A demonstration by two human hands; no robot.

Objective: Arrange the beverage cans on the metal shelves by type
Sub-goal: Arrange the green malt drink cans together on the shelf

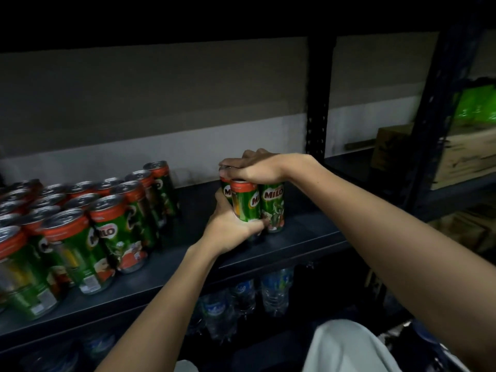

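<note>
Head view shows the left hand (230, 229) curled round the base of a small cluster of green, red-rimmed Milo cans (253, 205), while the right hand (252, 167) clasps their tops. They stand mid-shelf (308, 232), with the main block of cans (80, 224) at nine o'clock.

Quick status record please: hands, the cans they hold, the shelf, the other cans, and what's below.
left hand: grips the held cans from the front, low
right hand: rests over their tops
held cans: small green cluster, upright
shelf: dark metal, cluster at its surface
stocked cans: same green type, rows at left
below: water bottles
</note>
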